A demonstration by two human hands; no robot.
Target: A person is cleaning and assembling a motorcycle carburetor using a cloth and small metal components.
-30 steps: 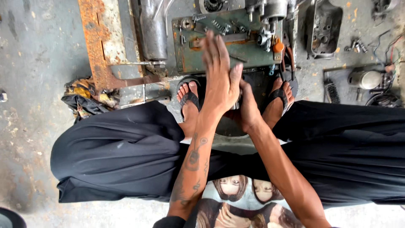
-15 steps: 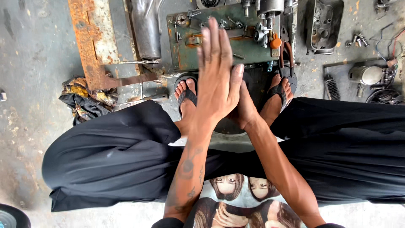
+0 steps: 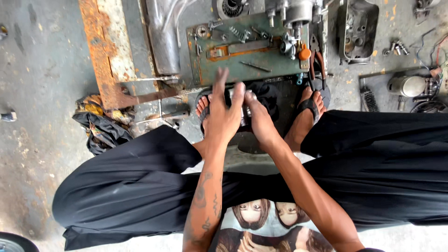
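Metal cylindrical part [image 3: 243,112] sits between both hands. Left hand [image 3: 224,119] fingers [image 3: 220,84] spread open over it. Right hand [image 3: 261,122] fingers curl against its side; grip uncertain.

Two hands: left hand [image 3: 223,116], right hand [image 3: 260,120]; two sandalled feet, one rusty plate [image 3: 105,46], one rag heap [image 3: 100,123]

Rough, stained concrete floor [image 3: 42,70]; rusty flaking steel beam [image 3: 105,51]; worn green-painted metal tray [image 3: 242,65]; dull grey metal cylinder [image 3: 163,37]; crumpled cloth rag [image 3: 100,126].
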